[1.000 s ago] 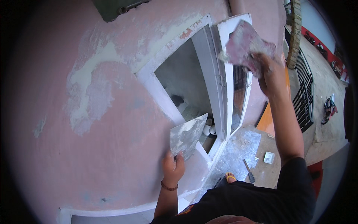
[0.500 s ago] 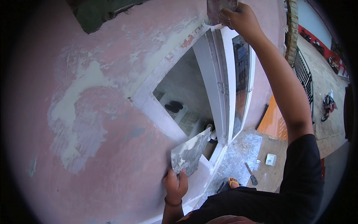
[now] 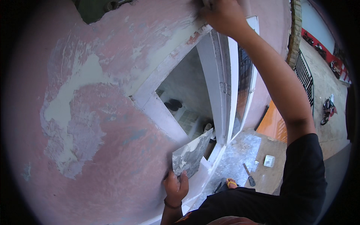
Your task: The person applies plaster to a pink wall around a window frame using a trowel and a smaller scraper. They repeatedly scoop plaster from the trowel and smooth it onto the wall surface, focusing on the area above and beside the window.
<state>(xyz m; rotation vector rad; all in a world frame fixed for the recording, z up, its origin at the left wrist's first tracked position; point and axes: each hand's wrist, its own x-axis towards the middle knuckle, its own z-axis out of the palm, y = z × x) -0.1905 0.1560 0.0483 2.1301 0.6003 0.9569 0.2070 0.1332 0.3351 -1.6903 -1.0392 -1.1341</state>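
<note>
My left hand (image 3: 176,189) grips the lower edge of a flat grey plate (image 3: 192,154) smeared with white filler, held tilted close to the pink wall (image 3: 123,165). High up, my right hand (image 3: 227,18) is closed on a flat putty scraper at the wall, just above the top corner of the white frame (image 3: 147,98). The scraper is blurred and mostly hidden by the hand and the picture's edge. Pale filler patches (image 3: 80,82) spread over the wall at the left, and another streak runs along the frame.
A glazed window sash (image 3: 243,75) stands to the right of the frame. On the floor below lie a trowel-like tool (image 3: 250,178) and a white tub (image 3: 269,161), near my sandalled foot (image 3: 231,183). A ragged dark hole (image 3: 92,11) opens in the wall at the top.
My right hand has moved left and up along the wall with the scraper. My left hand and the grey plate stay nearly in place. The view has shifted slightly.
</note>
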